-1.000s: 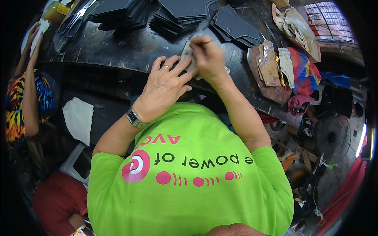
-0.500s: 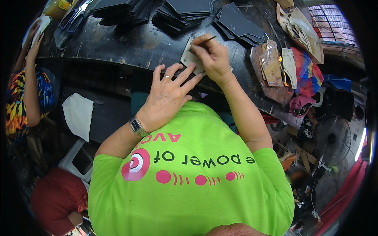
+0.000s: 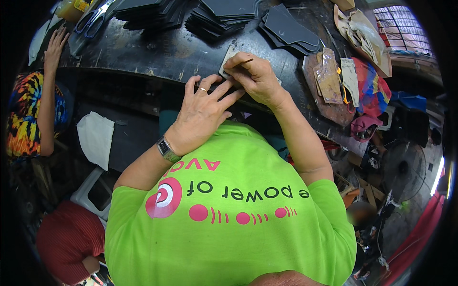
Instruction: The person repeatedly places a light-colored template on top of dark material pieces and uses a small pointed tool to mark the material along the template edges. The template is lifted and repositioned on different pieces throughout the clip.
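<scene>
1. While the left hand [image 3: 202,107] lies near the front edge of the black workbench [image 3: 129,55], its fingers are spread wide and grip nothing visible; the foremost fingertips reach in against the right hand [image 3: 255,78], and what lies beneath them is hidden.

2. Close to the same bench edge, the right hand has its thumb and fingers drawn narrow around a slim dark stick [image 3: 247,61]. The stick's exposed end points toward the bench's right side; its other end is out of sight.

3. The pale flat piece [image 3: 231,51] lies on the bench by the front edge, largely covered by the right hand.

4. As a judgement, the piece could skid or turn if the left fingertips bear too lightly while the stick pushes sideways. Its place so near the bench's edge might let it slip over, and the crowded fingers could get in the stick's way.

5. The piece's visible corner points toward the bench's far side, and its left border slants from there back toward the front edge. Its long axis cannot be told under the hand.

6. Stacks of dark sheets [image 3: 217,25] sit along the bench's far side.
</scene>
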`<state>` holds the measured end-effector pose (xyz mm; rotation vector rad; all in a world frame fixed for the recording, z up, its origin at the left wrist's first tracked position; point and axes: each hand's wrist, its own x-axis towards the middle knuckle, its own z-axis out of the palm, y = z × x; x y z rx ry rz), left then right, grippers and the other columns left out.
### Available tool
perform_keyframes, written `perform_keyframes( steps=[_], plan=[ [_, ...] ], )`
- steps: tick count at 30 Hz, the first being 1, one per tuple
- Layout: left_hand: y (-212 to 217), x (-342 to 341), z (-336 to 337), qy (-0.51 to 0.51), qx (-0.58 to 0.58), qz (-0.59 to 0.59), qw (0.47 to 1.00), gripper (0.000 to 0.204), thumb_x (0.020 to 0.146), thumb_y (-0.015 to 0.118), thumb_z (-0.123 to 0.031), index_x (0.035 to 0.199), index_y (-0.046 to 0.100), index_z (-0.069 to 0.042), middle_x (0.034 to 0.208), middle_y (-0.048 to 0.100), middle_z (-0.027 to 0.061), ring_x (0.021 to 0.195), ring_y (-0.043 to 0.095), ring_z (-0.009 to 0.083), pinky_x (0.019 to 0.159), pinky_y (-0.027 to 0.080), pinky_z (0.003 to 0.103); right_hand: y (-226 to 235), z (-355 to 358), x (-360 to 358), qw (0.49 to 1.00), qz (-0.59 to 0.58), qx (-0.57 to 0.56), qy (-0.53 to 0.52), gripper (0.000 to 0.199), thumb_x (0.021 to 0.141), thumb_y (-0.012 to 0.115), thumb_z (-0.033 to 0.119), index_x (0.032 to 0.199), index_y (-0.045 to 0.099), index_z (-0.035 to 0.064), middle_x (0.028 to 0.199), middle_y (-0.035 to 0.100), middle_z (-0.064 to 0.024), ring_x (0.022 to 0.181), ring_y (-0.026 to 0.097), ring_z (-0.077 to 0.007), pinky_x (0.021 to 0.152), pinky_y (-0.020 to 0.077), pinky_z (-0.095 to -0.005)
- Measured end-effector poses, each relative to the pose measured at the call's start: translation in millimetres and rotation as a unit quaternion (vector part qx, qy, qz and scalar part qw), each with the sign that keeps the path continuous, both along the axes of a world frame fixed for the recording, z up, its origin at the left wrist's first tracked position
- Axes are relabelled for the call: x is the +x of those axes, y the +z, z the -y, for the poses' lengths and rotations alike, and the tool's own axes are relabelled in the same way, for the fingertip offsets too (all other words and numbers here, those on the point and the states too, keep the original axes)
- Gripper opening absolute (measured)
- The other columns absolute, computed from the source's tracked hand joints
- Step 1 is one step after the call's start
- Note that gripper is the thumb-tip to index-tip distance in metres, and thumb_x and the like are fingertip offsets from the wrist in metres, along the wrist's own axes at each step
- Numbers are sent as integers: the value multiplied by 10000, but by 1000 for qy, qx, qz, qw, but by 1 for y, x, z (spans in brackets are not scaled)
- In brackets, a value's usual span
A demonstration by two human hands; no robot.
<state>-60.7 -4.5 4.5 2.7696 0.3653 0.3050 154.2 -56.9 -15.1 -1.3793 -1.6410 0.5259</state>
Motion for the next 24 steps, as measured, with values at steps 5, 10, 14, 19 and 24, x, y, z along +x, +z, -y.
perform_keyframes(
  steps=[5, 10, 14, 19, 24],
  plan=[
    [2, 2, -1, -2, 5, 12, 1000, 622, 859, 816, -230, 1447, 615, -206, 1430, 563, 41, 1357, 478, 270, 1171, 290, 530, 9, 2, 0, 993, -101, -65, -2, 119, 902, 695, -23, 1003, 691, 39, 933, 736, -115, 851, 704, -322, 797, 565, -378],
    [2, 2, -1, -9, 2, 19, 1000, 627, 845, 828, -234, 1431, 616, -170, 1406, 577, 57, 1348, 481, 279, 1161, 299, 532, 15, 5, -3, 998, -25, -48, 10, 95, 916, 698, -9, 995, 683, 43, 911, 721, -125, 866, 703, -315, 774, 567, -370],
    [3, 2, 1, -11, 2, -8, 1000, 626, 823, 846, -251, 1400, 629, -140, 1392, 585, 75, 1349, 483, 281, 1163, 301, 535, 11, 6, -15, 995, 92, 32, -6, 129, 883, 711, -50, 983, 689, 28, 908, 708, -139, 838, 718, -308, 743, 567, -353],
    [5, 3, 3, -12, -8, -1, 1000, 656, 807, 861, -275, 1410, 639, -144, 1479, 558, 89, 1350, 489, 282, 1166, 313, 530, 21, 11, -8, 967, -227, -73, -91, 151, 1020, 586, -17, 1119, 698, 6, 1081, 729, -77, 1008, 697, -179, 932, 539, -312],
    [7, 3, -9, -36, -47, 42, 997, 655, 828, 853, -266, 1433, 632, -144, 1504, 568, 106, 1317, 532, 300, 1151, 351, 490, 50, 42, 34, 980, -74, -100, -153, 258, 997, 551, -3, 1208, 698, -10, 1104, 720, -122, 1021, 696, -270, 905, 557, -371]
  ],
)
